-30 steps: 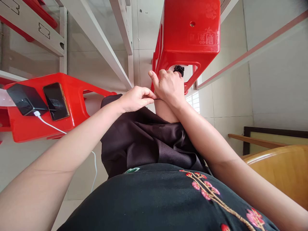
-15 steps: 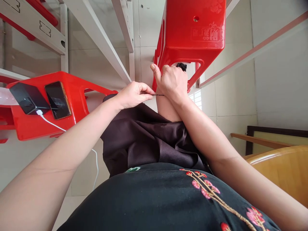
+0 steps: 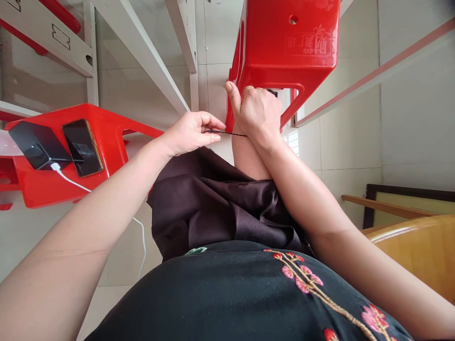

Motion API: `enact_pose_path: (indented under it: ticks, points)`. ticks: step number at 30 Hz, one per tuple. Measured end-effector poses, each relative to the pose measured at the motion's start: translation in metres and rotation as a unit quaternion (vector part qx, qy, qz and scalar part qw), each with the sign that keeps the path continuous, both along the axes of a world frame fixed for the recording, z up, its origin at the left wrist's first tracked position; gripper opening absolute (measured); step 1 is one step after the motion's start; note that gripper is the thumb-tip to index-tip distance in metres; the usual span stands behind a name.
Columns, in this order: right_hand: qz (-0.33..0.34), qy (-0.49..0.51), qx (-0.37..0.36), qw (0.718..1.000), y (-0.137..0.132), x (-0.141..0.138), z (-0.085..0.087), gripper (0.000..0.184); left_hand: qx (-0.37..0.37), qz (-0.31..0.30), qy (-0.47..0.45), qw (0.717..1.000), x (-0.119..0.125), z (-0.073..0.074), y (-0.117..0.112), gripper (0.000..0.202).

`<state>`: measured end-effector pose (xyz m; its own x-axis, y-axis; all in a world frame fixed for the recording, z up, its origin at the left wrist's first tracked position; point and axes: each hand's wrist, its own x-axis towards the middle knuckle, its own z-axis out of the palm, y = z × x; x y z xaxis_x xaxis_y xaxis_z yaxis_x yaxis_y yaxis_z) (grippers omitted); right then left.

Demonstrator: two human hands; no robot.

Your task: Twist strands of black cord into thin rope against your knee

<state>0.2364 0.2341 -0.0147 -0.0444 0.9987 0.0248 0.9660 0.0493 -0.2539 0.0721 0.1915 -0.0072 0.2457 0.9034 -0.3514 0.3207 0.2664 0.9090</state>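
Black braided cord [image 3: 227, 133]: stretching taut between the hands, above a dark satin skirt [image 3: 213, 208].
Left hand [image 3: 190, 135]: pinching one end, apart from the other hand.
Right hand [image 3: 258, 113]: clamping the other end, just beside a red plastic stool [image 3: 284, 47].
Risk: cord possibly slipping from the pinch under too hard a pull.
Stool lettering: raised characters [image 3: 318, 40] showing, unreadable.

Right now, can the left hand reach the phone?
Probably yes: nothing visibly lies between the left hand and the phone on the red plastic stool, though that hand pinches a black cord.
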Motion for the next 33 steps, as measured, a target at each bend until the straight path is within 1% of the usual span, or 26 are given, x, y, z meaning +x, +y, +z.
enact_pose_path:
  ticks: [3,13,17,23,26,30,33]
  points:
    - [0.005,0.016,0.0,1.0,0.002,0.002,0.002,0.076,0.009,0.003,0.0,1.0,0.0,0.0,0.001,0.028]
    - [0.013,0.04,0.049,0.998,0.007,0.002,-0.001,0.076,0.015,0.016,-0.006,1.0,0.0,0.001,0.003,0.025]
    - [0.011,0.044,0.047,0.998,0.007,0.002,-0.001,0.077,0.01,-0.001,-0.022,1.0,-0.001,-0.001,0.004,0.024]
    - [0.008,0.045,0.043,0.998,0.008,0.002,-0.002,0.078,-0.011,-0.027,-0.04,0.999,-0.001,-0.002,0.004,0.028]
    - [0.005,0.049,0.036,0.998,0.008,0.003,-0.002,0.077,-0.023,-0.031,-0.05,0.998,-0.001,0.0,0.003,0.031]
    - [-0.002,0.051,0.023,0.998,0.009,0.003,0.0,0.077,-0.037,-0.036,-0.056,0.997,0.002,0.008,0.003,0.033]
    - [-0.003,0.053,0.043,0.998,0.008,0.003,0.0,0.077,-0.043,-0.043,-0.043,0.997,0.01,0.014,0.004,0.034]
